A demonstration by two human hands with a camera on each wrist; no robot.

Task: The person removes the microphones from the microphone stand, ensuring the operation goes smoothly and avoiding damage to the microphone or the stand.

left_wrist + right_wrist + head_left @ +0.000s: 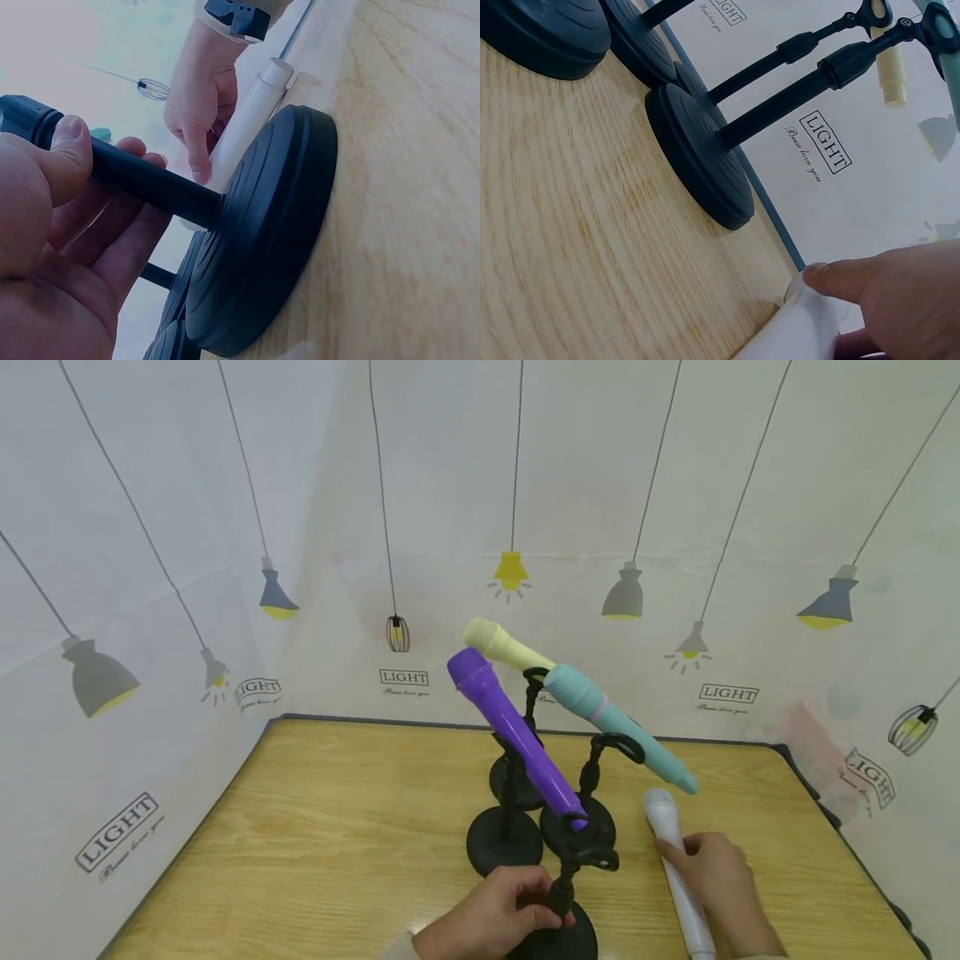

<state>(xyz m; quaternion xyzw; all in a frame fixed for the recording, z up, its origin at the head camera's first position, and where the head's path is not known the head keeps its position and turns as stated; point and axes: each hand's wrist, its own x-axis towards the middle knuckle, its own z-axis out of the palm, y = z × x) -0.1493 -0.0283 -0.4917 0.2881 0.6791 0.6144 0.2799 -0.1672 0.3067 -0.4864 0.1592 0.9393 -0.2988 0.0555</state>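
My left hand (491,914) grips the upright pole of the nearest black microphone stand (262,232); thumb and fingers wrap the pole above its round base. That stand's clip (596,858) holds no microphone. To the right, a white microphone (686,906) lies along the table, its head pointing away from me. My right hand (720,877) holds it around the body, thumb on the near side. In the right wrist view only part of the white microphone (799,330) shows under the fingers.
Beyond my left hand, several black stands stand close together. They carry a purple microphone (517,735), a teal microphone (626,727) and a pale yellow microphone (510,647), all tilted. The wooden table (337,827) meets a lamp-printed backdrop (450,527) at its back and sides.
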